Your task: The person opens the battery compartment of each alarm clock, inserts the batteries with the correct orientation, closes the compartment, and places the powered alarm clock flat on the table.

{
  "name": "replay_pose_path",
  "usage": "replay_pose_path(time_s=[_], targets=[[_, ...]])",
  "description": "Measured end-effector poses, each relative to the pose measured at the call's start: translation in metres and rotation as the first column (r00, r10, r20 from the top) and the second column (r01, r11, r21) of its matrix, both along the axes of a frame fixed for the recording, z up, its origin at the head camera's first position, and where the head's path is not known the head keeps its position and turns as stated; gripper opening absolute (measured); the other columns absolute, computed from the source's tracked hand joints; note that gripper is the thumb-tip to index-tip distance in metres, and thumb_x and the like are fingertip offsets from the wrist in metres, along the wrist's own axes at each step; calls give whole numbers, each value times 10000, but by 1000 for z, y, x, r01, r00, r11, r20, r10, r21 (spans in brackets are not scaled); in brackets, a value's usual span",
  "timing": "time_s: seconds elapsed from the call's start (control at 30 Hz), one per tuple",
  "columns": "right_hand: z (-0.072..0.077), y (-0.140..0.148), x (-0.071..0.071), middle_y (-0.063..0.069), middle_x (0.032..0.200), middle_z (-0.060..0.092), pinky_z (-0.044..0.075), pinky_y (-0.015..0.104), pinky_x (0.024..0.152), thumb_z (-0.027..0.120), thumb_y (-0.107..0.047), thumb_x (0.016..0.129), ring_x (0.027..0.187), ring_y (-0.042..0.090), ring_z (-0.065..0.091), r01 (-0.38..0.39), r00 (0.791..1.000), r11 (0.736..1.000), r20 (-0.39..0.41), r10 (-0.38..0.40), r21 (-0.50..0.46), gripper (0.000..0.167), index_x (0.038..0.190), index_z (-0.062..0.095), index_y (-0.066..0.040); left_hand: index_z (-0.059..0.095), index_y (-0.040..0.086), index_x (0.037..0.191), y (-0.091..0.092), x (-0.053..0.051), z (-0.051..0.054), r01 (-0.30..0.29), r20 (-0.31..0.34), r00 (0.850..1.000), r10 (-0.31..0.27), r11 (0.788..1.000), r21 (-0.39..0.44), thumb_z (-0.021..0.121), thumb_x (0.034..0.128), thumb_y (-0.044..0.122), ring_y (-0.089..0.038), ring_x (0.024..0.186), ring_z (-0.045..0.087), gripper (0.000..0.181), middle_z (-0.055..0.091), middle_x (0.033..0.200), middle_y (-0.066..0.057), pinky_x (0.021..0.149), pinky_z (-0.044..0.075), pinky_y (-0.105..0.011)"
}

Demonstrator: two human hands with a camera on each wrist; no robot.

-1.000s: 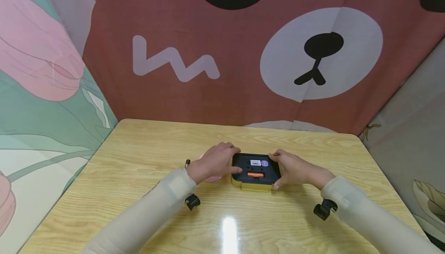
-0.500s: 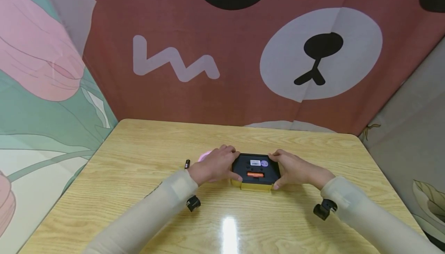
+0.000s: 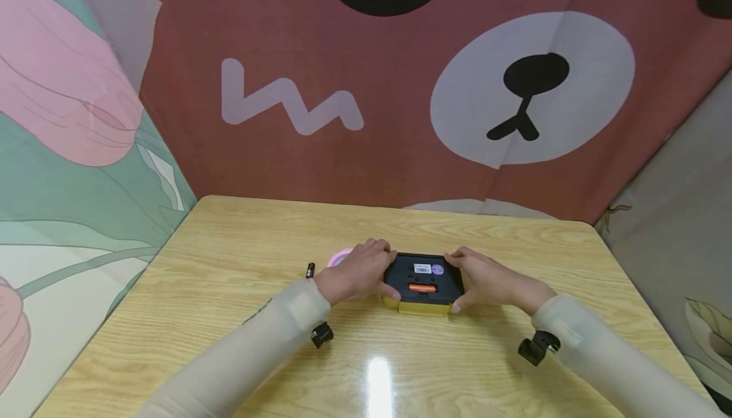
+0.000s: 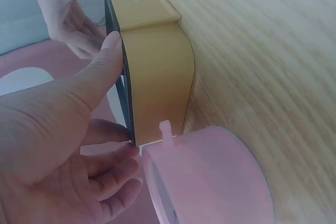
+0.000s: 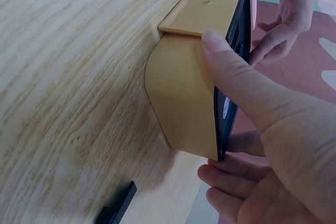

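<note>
A yellow battery-powered device [image 3: 423, 309] with a black back panel lies on the table, panel up. An orange battery [image 3: 422, 288] shows in a slot of that panel, below a white label and a round purple sticker. My left hand [image 3: 363, 270] holds the left end, thumb on the near edge and fingers at the far edge. At the opposite end, my right hand [image 3: 488, 281] grips in the same manner. The wrist views show both thumbs [image 4: 107, 64] pressing the panel's rim. Just left of the device stands a pink round object [image 4: 210, 182], partly hidden behind my left hand in the head view.
On the wooden table [image 3: 257, 227], a small black battery [image 3: 310, 270] lies left of my left hand. A narrow black piece [image 5: 118, 205] rests near the device in the right wrist view. Printed cloth [image 3: 286, 164] hangs behind the table.
My left hand has shifted slightly on the device's left end, and more of the pink object and the black battery shows. My right hand keeps its hold. The device stays in place.
</note>
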State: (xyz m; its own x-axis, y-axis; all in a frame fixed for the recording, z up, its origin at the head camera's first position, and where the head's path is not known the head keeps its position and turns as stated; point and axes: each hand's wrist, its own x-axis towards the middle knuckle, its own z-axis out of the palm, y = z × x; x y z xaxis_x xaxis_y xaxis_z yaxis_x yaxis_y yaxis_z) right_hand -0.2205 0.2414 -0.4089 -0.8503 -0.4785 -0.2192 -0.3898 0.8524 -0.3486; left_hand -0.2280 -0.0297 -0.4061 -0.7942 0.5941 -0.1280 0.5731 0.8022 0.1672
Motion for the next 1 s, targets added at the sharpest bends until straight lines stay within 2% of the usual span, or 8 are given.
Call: replay_pose_path(time_s=[0.27,0.43,0.53,0.73,1.0], targets=[[1,-1,4,243,1519,438,435,547,1100,904,-475,694,1385,412,472,30,999,1000,10,-30,-4,1128,1531,363,52,475,100,1513,1,0,1,-6,-4,1000,6,1000,-17,742,799,619,-215,1265,487,922,526,1440,-55,1094,437,-407],[3,0,6,274,1565,385,405,579,1117,854,-551,726,1423,452,421,23,1000,1000,4,-23,-1,1110,1523,378,57,479,106,1511,1,1,1,-14,-5,1000,14,1000,-19,744,795,622,-217,1277,480,922,522,1444,-51,1111,423,-412],[6,5,10,268,1563,391,413,592,1102,794,-585,782,1419,457,423,15,1000,1000,-9,-15,-7,1028,1505,420,44,480,105,1510,1,1,1,-8,-9,1000,8,1000,-19,744,793,624,-218,1267,483,924,526,1438,-53,1107,425,-414],[11,15,17,241,1507,477,446,598,1059,732,-510,890,1372,440,482,1,997,1000,-83,-3,-24,787,1459,517,-11,492,97,1501,2,1,3,-1,-17,1000,0,1000,-17,750,790,617,-216,1225,492,918,542,1407,-57,1079,438,-416],[14,27,23,238,1445,547,457,607,1038,741,-438,902,1330,443,525,5,986,999,-168,-11,-39,688,1415,569,-14,479,97,1510,2,2,2,-5,-15,1000,5,1000,-26,743,794,615,-223,1263,486,922,535,1424,-59,1110,417,-426]])
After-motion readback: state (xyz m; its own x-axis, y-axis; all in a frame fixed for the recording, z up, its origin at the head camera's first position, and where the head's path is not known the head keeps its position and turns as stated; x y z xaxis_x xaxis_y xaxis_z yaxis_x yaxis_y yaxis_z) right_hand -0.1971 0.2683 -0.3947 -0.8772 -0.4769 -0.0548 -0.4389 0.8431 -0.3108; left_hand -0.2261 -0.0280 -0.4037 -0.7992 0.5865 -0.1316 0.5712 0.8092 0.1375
